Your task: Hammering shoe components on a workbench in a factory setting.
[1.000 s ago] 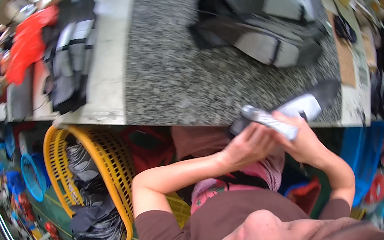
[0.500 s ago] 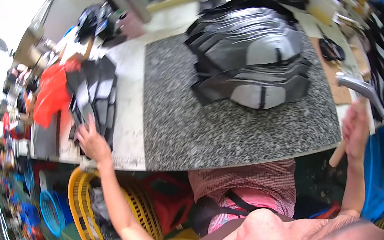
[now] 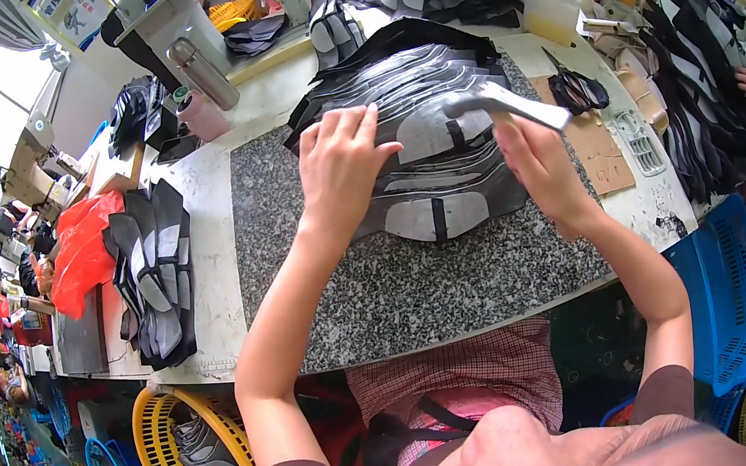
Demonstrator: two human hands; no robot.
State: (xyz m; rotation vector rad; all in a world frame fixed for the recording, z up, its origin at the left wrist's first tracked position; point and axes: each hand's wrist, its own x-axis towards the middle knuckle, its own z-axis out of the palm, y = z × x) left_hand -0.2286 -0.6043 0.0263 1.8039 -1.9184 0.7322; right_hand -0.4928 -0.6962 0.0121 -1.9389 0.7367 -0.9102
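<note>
Stack of grey and black cut shoe-upper pieces (image 3: 425,160): located in the head view on the speckled granite slab (image 3: 383,291) set into the white workbench (image 3: 211,211), directly ahead of the person. Left hand (image 3: 337,165): lies palm-down on the near-left part of the stack, fingers extended and slightly spread, gripping nothing. Right hand (image 3: 534,162): fingers closed around the handle of a metal tool, probably a hammer (image 3: 504,102); its grey head sits above the stack's top piece, contact not discernible. A second, smaller pile of dark cut pieces (image 3: 152,270) lies well apart at the left bench edge. A yellow basket (image 3: 165,436) stands below the bench
</note>
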